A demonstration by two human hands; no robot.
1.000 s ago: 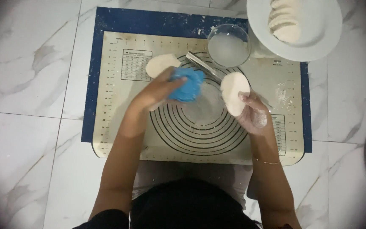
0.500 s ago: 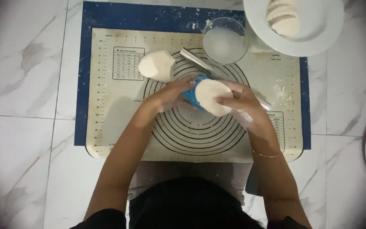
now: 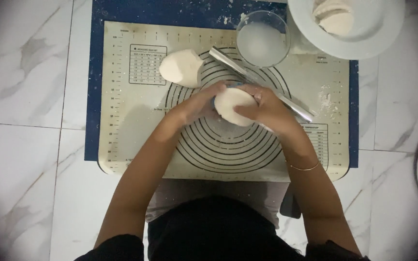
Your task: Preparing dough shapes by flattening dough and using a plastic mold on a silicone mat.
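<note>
Single head-worn view, looking straight down from above the person's own lap and forearms. The left hand [image 3: 197,104] and right hand [image 3: 264,106] meet at frame centre, fairly close. Beyond them the baking mat [image 3: 131,125] fills the middle; marble floor [image 3: 25,145] flanks both sides.

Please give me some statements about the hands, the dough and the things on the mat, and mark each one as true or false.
1. Both hands hold the round dough piece over the mat's circles. True.
2. The left hand is resting flat on the floor. False: it is at the dough.
3. A second dough lump lies on the mat, apart from the hands. True.
4. The glass bowl stands at the mat's near edge. False: it stands at the far edge.
5. The right hand grips the metal rolling pin. False: the pin lies on the mat.
</note>
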